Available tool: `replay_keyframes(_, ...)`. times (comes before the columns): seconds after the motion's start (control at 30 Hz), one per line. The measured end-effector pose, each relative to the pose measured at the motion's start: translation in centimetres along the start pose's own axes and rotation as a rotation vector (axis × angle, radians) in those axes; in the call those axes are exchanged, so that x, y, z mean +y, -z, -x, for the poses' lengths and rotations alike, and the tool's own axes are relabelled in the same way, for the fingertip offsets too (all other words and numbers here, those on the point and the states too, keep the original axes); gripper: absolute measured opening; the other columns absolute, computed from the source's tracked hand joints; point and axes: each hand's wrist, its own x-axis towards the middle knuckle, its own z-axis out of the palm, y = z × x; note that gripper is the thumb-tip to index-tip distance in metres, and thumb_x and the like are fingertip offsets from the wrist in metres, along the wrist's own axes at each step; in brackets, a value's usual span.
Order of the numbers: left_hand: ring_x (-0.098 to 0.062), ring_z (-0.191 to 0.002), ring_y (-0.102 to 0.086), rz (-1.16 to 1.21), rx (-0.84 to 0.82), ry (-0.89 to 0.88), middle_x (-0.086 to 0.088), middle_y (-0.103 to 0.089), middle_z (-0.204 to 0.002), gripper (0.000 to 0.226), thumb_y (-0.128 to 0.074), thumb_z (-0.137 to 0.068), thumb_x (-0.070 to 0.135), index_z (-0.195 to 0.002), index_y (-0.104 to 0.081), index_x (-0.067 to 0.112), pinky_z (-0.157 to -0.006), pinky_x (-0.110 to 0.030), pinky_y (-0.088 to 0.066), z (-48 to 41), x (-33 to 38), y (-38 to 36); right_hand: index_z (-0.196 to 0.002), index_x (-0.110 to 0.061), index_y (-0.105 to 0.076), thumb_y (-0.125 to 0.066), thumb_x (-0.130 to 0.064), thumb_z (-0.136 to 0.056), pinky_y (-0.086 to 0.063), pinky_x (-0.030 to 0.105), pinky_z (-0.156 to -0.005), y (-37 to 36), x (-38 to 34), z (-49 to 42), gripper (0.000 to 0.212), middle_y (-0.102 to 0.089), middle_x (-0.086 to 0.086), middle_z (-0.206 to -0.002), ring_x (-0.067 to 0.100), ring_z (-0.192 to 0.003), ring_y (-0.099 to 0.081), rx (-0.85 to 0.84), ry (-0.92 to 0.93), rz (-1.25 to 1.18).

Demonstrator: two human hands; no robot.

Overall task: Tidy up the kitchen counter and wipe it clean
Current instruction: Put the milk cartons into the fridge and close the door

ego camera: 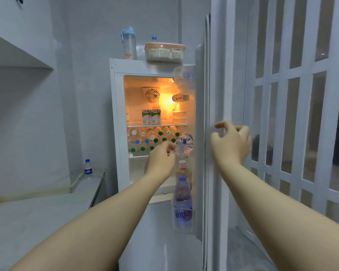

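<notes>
Both our hands are up in front of the open fridge (117, 114). Our left hand (161, 155) is at a clear water bottle (184, 144) that sits in a shelf on the fridge door (200, 133). The fingers are curled and they touch the side of the bottle, but we cannot tell if they hold it or just rest beside it. Our right hand (230, 144) is near the edge of the door. Its fingers are bent a little and loose, and there is nothing in it.

Lower down in the door stands a bottle with a purple label (182, 202). Inside the fridge the light is on. Two milk cartons (151, 117) stand side by side on the top shelf. Under them lies a pile of bottles (145, 139) with green, blue and white caps facing us.

On top of the fridge stand a tall cup with a blue lid (129, 44) and a box with a pink lid (164, 52).

The kitchen counter (37, 212) is on our left, well apart from both hands. A small bottle with a blue cap (88, 170) stands upright at its far end, near the fridge.
</notes>
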Motion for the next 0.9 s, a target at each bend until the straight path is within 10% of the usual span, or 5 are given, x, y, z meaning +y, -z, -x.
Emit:
replay_keyframes(0.3,-0.017,-0.108,-0.054,-0.061,0.131,0.069,0.001,-0.06,-0.121,0.028,-0.039,-0.095,0.007,-0.111,-0.061,0.016,-0.086,-0.029,-0.044,-1.8,-6.3,4.2,-0.114,-0.024,-0.064,-0.052,-0.016,-0.091,-0.038,0.034,-0.093,-10.2,-2.7,3.5,0.027,-0.038,0.007,-0.126,0.025,-0.116,-0.042,-0.249,0.369,0.034)
replay_keyframes(0.63,-0.021,-0.103,-0.058,-0.199,0.127,0.193,0.0,-0.065,-0.114,0.03,-0.04,-0.092,0.008,-0.103,-0.066,0.019,-0.089,-0.031,-0.048,-11.1,-17.8,9.4,-0.127,-0.032,-0.051,-0.045,-0.029,-0.096,-0.036,0.027,-0.061,-25.0,-6.2,2.5,0.032,-0.036,0.001,-0.094,0.021,-0.072,-0.044,-0.49,0.624,0.11)
replay_keyframes(0.9,-0.022,-0.098,-0.059,-0.201,0.075,0.254,0.0,-0.066,-0.109,0.028,-0.041,-0.091,0.009,-0.1,-0.065,0.021,-0.088,-0.034,-0.05,-18.8,-26.3,11.1,-0.142,-0.042,-0.02,-0.036,-0.025,-0.096,-0.043,0.034,-0.07,-37.6,-7.4,1.4,0.052,-0.053,0.007,-0.115,0.028,-0.097,-0.056,-0.726,0.629,0.399)
